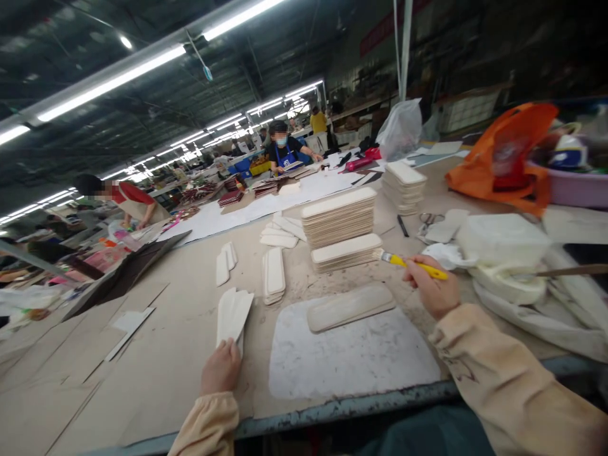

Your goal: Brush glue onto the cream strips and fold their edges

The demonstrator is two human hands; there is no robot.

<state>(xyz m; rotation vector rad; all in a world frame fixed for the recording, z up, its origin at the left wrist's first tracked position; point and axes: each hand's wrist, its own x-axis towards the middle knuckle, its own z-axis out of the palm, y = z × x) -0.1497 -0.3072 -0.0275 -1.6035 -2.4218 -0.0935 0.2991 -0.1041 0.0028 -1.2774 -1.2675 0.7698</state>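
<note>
My left hand (221, 367) is closed on the near end of a few fanned white pieces (234, 311), low over the table. Between the fingers of my right hand (433, 286) is a yellow-handled paintbrush (418, 266), its bristles pointing left, close to the end of a low stack of white rounded strips (346, 250). In front of me a white sheet (351, 367) lies flat with a pale rounded strip (351, 306) on it. A small pile of narrow white pieces (273, 273) sits between my left hand and the stacks.
Taller stacks of strips (339, 218) stand behind, with another stack (403, 183) to their right. A black pen (402, 226), scissors (430, 220), a whitish plastic container (506, 240) and an orange bag (503, 158) are on the right. Co-workers stand across the tables.
</note>
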